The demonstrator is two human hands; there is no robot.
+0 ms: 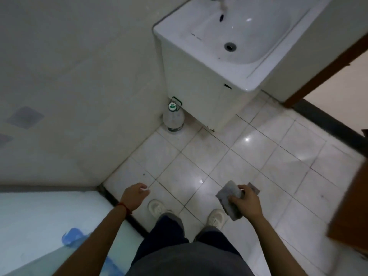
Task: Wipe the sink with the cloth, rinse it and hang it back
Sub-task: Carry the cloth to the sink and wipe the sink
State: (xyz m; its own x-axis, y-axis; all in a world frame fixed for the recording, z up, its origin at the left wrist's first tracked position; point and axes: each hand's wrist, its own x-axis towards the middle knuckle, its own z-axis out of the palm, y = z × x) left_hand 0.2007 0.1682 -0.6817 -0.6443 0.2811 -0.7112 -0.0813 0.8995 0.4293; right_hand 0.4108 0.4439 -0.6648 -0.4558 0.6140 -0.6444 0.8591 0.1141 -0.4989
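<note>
Cloth of grey, folded, slightly stiff-looking fabric is held in the right hand, low and well short of the white rectangular ceramic sink, above the pale glossy floor tiles. The grip of that hand is closed around the cloth, fingers over its upper face and thumb at its far edge. The left hand is empty, its grip loosely open, fingers relaxed and pointing toward the sink.

The step in hand is judged to be the approach to the sink, with wiping not yet begun: the basin looks dry, small dark marks are seen on its left rim, and the round dark drain is uncovered. The step would be done well if the cloth were brought flat over the near rim, the marked left rim wiped first, then the bowl worked down toward the drain.

Open floor lies between the white shoes and the sink's white cabinet, so a straight walk forward is unobstructed. Left of the sink, a clear plastic bottle with a green-and-white cap stands on the floor just beside the cabinet corner and should be cleared by the feet. Right of the sink, a brown wooden door frame closes in, and a brown wooden panel crowds the right elbow's side.
</note>
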